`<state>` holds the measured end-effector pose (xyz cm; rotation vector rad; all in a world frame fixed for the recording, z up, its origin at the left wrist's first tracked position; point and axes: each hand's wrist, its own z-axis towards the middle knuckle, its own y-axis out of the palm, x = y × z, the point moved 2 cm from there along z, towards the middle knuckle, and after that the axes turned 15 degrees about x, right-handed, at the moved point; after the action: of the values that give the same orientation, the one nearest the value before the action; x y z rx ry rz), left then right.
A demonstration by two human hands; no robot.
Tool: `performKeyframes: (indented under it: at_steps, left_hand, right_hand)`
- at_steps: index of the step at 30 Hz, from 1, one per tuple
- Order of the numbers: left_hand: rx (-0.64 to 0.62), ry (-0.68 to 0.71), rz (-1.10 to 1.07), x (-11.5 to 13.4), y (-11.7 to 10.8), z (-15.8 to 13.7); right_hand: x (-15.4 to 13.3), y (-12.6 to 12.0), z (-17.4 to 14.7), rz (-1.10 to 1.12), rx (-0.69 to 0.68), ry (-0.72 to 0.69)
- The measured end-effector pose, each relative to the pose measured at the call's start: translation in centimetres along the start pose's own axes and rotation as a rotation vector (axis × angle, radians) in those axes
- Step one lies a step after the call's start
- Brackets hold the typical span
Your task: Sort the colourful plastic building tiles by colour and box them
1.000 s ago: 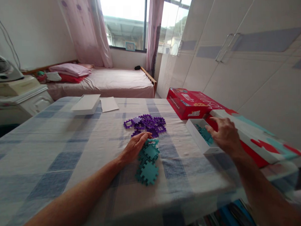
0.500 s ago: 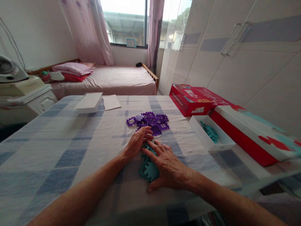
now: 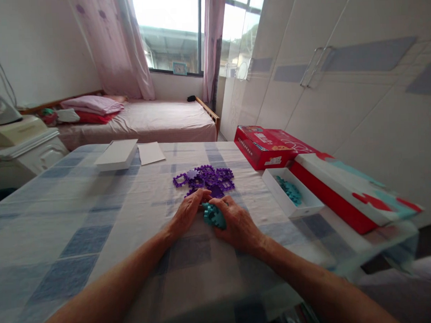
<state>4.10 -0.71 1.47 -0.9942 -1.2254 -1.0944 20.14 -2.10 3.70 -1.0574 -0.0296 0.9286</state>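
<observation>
Head view: compared with 0.5 s ago, the right hand (image 3: 241,225), then splayed over the teal pieces (image 3: 213,215), now clasps them in a bunch between thumb and fingers; left hand (image 3: 186,210) bent alongside at their 10 o'clock, grip cannot be told. Purple pieces (image 3: 208,177) just beyond at 12 o'clock, white box (image 3: 306,210) at 2 o'clock. Cloth-covered desk (image 3: 129,230) extends broadly toward 9 o'clock, near edge at 6.

Teal pcs (image 3: 213,216), purple pcs (image 3: 210,176), wht tablecloth (image 3: 128,207) w/ blue chks, red box (image 3: 259,153).
</observation>
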Motion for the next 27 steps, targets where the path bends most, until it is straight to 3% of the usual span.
performKeyframes:
  at_steps: [3, 6, 10, 15, 19, 23, 27]
  left_hand:
    - [-0.012, -0.016, -0.02, -0.2, 0.0, 0.1]
    - [-0.02, -0.04, -0.052, -0.5, 0.1, 0.2]
    - [0.005, -0.046, -0.054, -0.5, 0.1, 0.3]
    - [0.021, -0.06, -0.048, -0.7, 0.1, 0.4]
    - [0.016, -0.064, -0.03, -0.7, 0.0, 0.4]
    - [0.011, -0.067, -0.012, -0.5, 0.0, 0.4]
    - [0.01, -0.055, -0.003, -0.4, 0.0, 0.3]
  right_hand:
    - [0.7, -0.4, 0.1, 0.073, 0.072, 0.041]
    - [2.1, -2.4, 0.4, 0.089, 0.203, 0.114]
    - [5.4, -7.2, 0.7, 0.008, 0.328, 0.223]
    - [11.5, -13.3, 0.8, -0.282, 0.471, 0.389]
    - [15.5, -14.4, 0.8, -0.336, 0.394, 0.487]
    - [17.2, -13.6, 0.5, -0.31, 0.255, 0.424]
    - [17.7, -13.7, -0.5, -0.404, 0.237, 0.359]
